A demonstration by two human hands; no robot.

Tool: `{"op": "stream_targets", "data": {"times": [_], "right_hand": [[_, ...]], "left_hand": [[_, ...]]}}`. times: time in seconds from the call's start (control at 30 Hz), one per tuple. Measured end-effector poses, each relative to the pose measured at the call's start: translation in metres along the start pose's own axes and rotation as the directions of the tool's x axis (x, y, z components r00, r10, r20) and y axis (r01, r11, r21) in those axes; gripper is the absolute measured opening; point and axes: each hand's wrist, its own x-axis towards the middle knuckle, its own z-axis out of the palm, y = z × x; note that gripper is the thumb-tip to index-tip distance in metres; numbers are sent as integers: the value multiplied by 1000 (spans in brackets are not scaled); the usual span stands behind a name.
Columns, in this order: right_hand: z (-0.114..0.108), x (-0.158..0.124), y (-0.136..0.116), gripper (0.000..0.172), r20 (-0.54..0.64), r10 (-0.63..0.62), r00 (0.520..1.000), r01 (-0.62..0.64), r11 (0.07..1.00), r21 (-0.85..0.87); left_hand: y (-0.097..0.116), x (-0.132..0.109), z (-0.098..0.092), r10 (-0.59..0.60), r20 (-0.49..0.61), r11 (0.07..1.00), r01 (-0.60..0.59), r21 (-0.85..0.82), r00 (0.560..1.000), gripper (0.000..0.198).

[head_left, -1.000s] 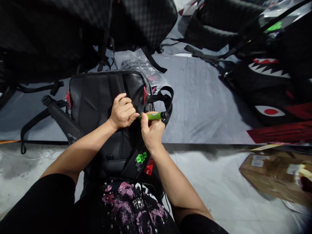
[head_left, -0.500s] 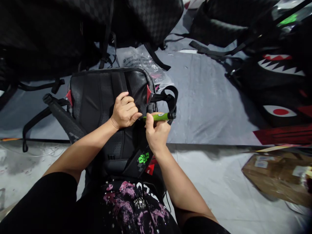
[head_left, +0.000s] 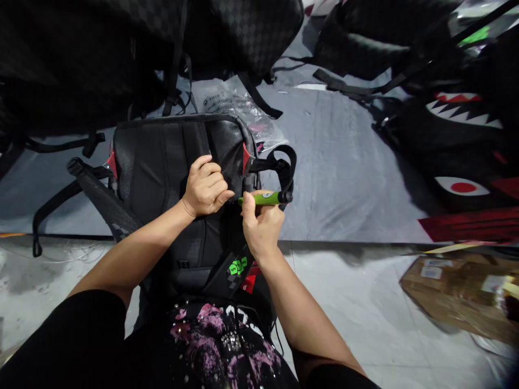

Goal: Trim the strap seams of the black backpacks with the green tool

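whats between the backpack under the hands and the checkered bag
In the head view, crumpled clear plastic and black straps lie between the backpack and checkered bag.

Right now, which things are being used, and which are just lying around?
In use:
black backpack, with the left hand curled over it
green pen-like tool, held in the right hand

Seemingly just lying around:
clear plastic bag
checkered bag
shark-toothed bag
cardboard box
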Motion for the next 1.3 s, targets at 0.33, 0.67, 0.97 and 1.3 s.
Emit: {"op": "stream_targets", "data": {"times": [0.33,0.67,0.97,1.3], "right_hand": [[-2,-6,-1,29,12,-97,995,97,995,10],[-3,-14,7,23,61,32,998,-38,993,109],[-5,-18,12,24,105,86,991,-102,982,160],[-3,-19,-15,13,87,-74,993,75,997,-8]], "left_hand": [[2,2,-1,-1,-18,1000,1,-17,1000,50],[4,5,-2,9,-57,1000,-9,-10,998,49],[2,3,-1,-15,-49,999,13,-40,999,47],[-6,24,-23,82,202,996,-77,-36,976,30]]}}
